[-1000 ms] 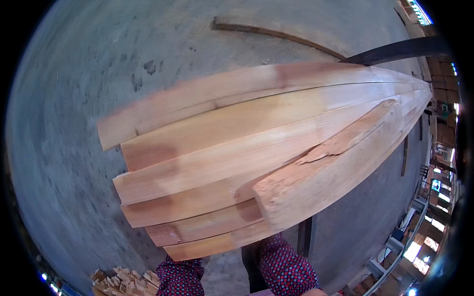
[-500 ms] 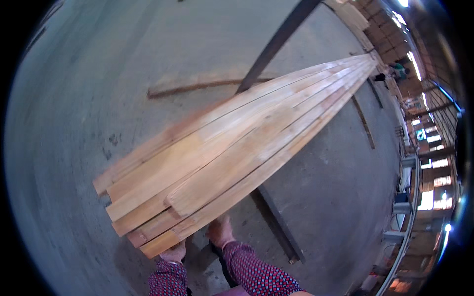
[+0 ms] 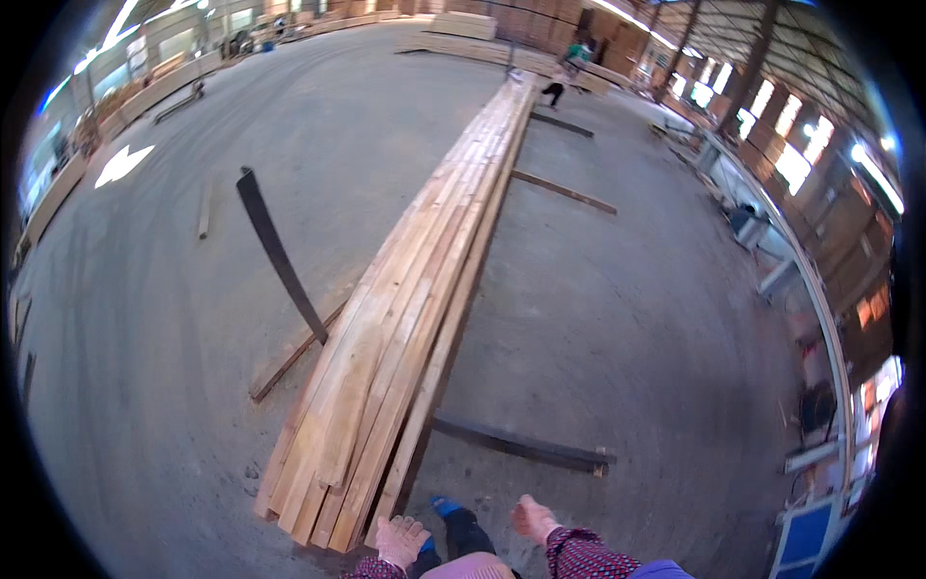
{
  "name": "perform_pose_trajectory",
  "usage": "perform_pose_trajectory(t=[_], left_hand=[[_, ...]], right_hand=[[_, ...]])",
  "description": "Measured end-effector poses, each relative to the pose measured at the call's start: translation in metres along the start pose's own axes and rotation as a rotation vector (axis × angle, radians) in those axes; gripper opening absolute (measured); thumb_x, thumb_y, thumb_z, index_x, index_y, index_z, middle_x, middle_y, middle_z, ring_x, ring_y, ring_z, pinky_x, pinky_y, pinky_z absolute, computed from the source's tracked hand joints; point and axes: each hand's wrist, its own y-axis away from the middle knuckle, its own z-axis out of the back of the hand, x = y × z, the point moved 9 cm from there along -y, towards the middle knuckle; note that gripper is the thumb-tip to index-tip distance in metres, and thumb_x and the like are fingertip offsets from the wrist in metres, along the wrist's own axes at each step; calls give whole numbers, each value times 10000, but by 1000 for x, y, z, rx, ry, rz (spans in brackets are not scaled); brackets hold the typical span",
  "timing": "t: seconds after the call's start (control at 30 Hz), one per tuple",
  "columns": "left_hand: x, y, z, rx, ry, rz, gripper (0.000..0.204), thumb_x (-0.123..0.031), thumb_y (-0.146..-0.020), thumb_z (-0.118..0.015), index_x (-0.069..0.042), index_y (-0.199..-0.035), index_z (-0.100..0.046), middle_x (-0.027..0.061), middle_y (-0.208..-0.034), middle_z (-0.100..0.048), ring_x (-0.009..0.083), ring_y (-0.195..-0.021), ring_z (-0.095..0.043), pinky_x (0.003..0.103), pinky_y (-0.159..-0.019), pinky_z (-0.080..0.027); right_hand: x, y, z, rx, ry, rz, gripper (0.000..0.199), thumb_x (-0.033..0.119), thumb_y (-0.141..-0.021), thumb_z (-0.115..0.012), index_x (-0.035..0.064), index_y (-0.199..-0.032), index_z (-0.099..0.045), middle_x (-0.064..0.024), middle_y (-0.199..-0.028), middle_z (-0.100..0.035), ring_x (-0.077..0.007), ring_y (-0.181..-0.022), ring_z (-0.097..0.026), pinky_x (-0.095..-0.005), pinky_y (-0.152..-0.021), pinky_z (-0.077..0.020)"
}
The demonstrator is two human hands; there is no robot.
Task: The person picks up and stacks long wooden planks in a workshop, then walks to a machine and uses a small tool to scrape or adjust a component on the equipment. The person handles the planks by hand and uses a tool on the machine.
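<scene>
A long stack of pale wooden planks (image 3: 405, 299) stretches away from me, its near ends uneven. One short plank (image 3: 349, 415) lies on top. Along the right side, an outer plank (image 3: 417, 425) sits with a narrow dark gap beside it. My left hand (image 3: 400, 540) is at this plank's near end, fingers spread; whether it touches the wood I cannot tell. To the right, clear of the stack, my right hand (image 3: 533, 519) hangs over the floor with loosely bent fingers and nothing in it.
Dark support bars (image 3: 521, 446) stick out under the stack on the right. A dark upright post (image 3: 282, 256) rises on its left. At the far end a person (image 3: 569, 68) stands by the planks. Machinery with a long rail (image 3: 805, 280) runs along the right.
My view has swung, so the stack now runs upward. Both hands were at the outer plank's near end; my right hand has come away from it. The gap beside that plank is now wider.
</scene>
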Motion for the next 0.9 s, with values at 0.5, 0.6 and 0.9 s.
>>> perform_pose_trajectory(t=[0.5,0.6,0.9], left_hand=[[-52,76,57,-460,-1923,55,407,-403,-885,-437,-19,-887,-570,179,-880,-604,313,-757,-585,440,-669,-480],[-5,58,-18,-538,-1280,97,272,-356,-875,-487,-88,-840,-517,63,-719,-493,237,-642,-505,414,-577,-436],[20,-11,-33,-137,-1515,244,190,-286,-896,-508,-97,-882,-512,114,-749,-558,292,-697,-569,407,-598,-454]], right_hand=[[-291,79,150,-218,-714,-100,418,508,-916,-456,99,-890,-537,-85,-810,-587,-242,-702,-553,-406,-611,-456],[-297,100,166,-225,-862,-193,376,475,-904,-464,116,-810,-527,-63,-729,-545,-235,-652,-528,-398,-580,-435],[-218,79,256,-355,-879,13,309,406,-905,-516,112,-824,-564,-48,-763,-559,-177,-710,-538,-313,-616,-438]])
